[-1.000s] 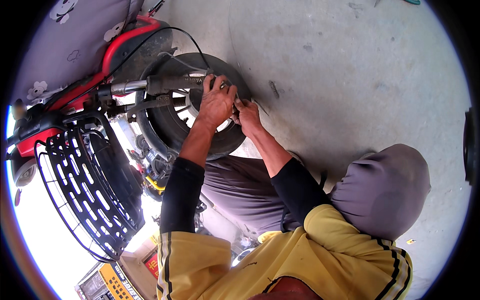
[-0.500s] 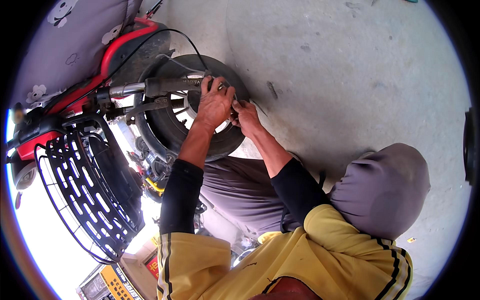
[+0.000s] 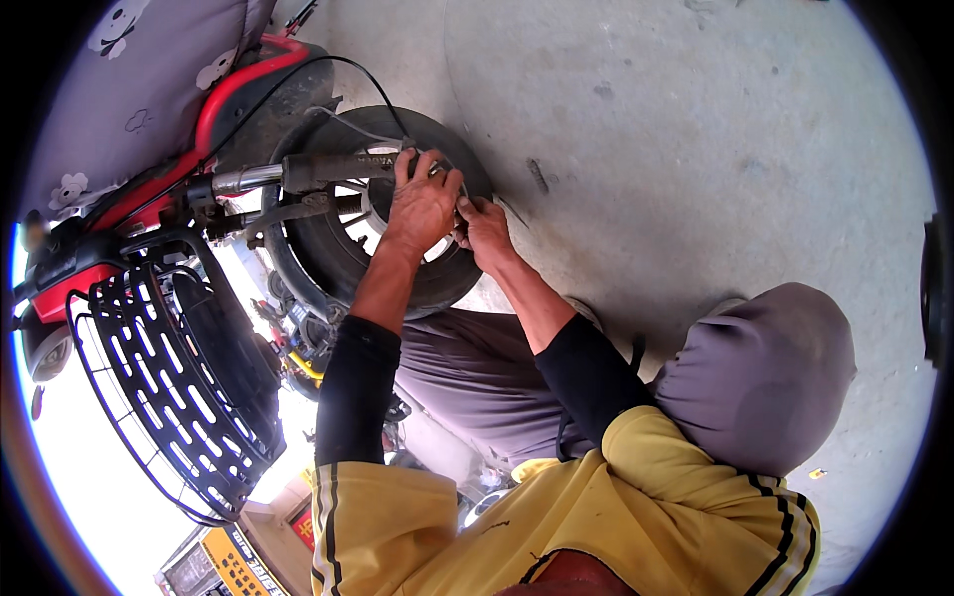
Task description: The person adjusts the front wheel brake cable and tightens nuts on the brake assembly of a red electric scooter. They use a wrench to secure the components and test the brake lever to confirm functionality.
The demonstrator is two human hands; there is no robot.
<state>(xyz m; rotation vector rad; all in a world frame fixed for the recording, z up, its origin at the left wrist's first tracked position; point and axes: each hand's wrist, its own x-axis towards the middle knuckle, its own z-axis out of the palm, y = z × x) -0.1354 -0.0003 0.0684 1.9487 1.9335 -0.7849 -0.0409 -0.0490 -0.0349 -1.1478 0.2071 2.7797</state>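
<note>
A black front wheel (image 3: 328,260) with light spokes belongs to a red two-wheeler in front of me. My left hand (image 3: 422,204) is closed at the lower end of the fork leg (image 3: 323,171), its fingers curled over the hub area where a black cable (image 3: 383,91) comes down. Just right of it, my right hand (image 3: 484,234) pinches with thumb and forefinger; what lies between them is hidden. The two hands nearly touch. A thin dark strand (image 3: 514,212) sticks out beyond the right fingers, over the tyre's edge.
A black slotted basket (image 3: 174,387) and red bodywork (image 3: 79,288) fill the left side. Patterned grey fabric (image 3: 149,99) covers the upper left. Grey concrete floor (image 3: 696,149) spreads to the right, and my bent knee (image 3: 765,377) is at the lower right.
The whole view has shifted very slightly. Both hands keep their places at the wheel hub, with hardly any finger movement visible.
</note>
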